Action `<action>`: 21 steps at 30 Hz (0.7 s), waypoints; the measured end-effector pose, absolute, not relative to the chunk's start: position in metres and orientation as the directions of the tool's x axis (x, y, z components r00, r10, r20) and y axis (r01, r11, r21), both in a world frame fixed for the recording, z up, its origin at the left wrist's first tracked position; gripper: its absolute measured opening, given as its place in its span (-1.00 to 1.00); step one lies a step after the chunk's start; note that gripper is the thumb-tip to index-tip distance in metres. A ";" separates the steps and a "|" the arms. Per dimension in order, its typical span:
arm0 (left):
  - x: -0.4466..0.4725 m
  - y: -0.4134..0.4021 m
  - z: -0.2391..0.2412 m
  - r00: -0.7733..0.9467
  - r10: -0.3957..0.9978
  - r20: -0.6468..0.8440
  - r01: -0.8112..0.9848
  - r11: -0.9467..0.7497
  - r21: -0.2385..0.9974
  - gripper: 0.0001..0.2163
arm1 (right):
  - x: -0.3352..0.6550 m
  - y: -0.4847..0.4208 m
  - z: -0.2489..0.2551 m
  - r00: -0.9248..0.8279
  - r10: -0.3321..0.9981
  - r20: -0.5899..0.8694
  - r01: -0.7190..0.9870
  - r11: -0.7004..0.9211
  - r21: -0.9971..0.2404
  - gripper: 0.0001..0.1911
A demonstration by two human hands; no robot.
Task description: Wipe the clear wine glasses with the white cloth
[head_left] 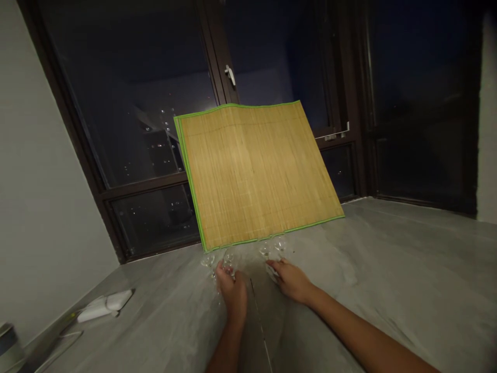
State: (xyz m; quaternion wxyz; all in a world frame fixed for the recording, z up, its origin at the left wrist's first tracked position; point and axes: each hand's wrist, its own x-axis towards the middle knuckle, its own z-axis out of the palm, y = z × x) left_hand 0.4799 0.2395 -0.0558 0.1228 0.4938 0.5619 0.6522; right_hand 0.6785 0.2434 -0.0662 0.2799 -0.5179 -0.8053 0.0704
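Note:
Several small clear glass cups (280, 245) stand in a row on the grey stone sill, along the lower edge of a bamboo mat (256, 171). The mat has green edging and leans upright against the window. My left hand (233, 292) is closed, thumb against fingers, around a clear glass cup (230, 257) at the left of the row. Beside it is another glass cup (207, 260). My right hand (291, 280) pinches a clear glass piece (273, 271) just in front of the right-hand cups. Blur and transparency hide the exact outlines of the glassware.
A white power strip or adapter (104, 305) with a cable lies on the left of the sill (163, 311). A cylindrical container (10, 344) is at the lower left corner. Dark-framed windows with a white handle (230, 75) rise behind the mat.

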 end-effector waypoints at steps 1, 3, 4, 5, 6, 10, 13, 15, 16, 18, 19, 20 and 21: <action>0.481 0.239 -0.055 -0.456 0.714 0.531 0.437 -0.341 0.833 -0.53 | 0.676 0.242 -0.065 -0.275 0.873 0.403 0.762 0.453 -0.462 -0.46; 0.483 0.237 -0.055 -0.393 0.708 0.586 0.539 -0.339 0.771 -0.55 | 0.670 0.236 -0.063 -0.209 0.855 0.475 0.644 0.486 -0.591 -0.50; 0.485 0.236 -0.055 -0.355 0.708 0.610 0.595 -0.332 0.732 -0.54 | 0.665 0.231 -0.061 -0.180 0.835 0.519 0.564 0.520 -0.641 -0.52; 0.486 0.235 -0.055 -0.313 0.711 0.630 0.656 -0.318 0.684 -0.54 | 0.661 0.227 -0.059 -0.160 0.808 0.568 0.483 0.566 -0.669 -0.52; 0.488 0.234 -0.055 -0.265 0.719 0.643 0.720 -0.296 0.628 -0.54 | 0.657 0.222 -0.057 -0.145 0.779 0.610 0.413 0.608 -0.678 -0.52; 0.494 0.225 -0.052 -0.052 0.779 0.625 0.896 -0.240 0.373 -0.51 | 0.650 0.206 -0.050 -0.189 0.751 0.632 0.256 0.659 -0.707 -0.45; 0.497 0.220 -0.048 0.065 0.809 0.584 0.926 -0.266 0.266 -0.47 | 0.653 0.205 -0.049 -0.216 0.736 0.641 0.302 0.675 -0.673 -0.38; 0.498 0.219 -0.045 0.132 0.821 0.555 0.924 -0.304 0.230 -0.47 | 0.656 0.207 -0.050 -0.229 0.705 0.671 0.385 0.699 -0.603 -0.33; 0.499 0.218 -0.045 0.166 0.823 0.543 0.919 -0.329 0.218 -0.47 | 0.657 0.208 -0.051 -0.234 0.693 0.682 0.427 0.704 -0.568 -0.31; 0.500 0.217 -0.045 0.223 0.820 0.527 0.905 -0.375 0.200 -0.46 | 0.659 0.210 -0.051 -0.228 0.690 0.688 0.494 0.690 -0.529 -0.28; 0.500 0.216 -0.045 0.243 0.817 0.524 0.899 -0.392 0.194 -0.45 | 0.660 0.211 -0.051 -0.216 0.697 0.684 0.518 0.675 -0.525 -0.28; 0.500 0.216 -0.045 0.256 0.813 0.523 0.895 -0.405 0.190 -0.44 | 0.661 0.212 -0.051 -0.196 0.707 0.679 0.538 0.657 -0.529 -0.29; 0.500 0.215 -0.045 0.261 0.810 0.526 0.892 -0.411 0.189 -0.43 | 0.663 0.213 -0.050 -0.170 0.715 0.678 0.556 0.637 -0.533 -0.31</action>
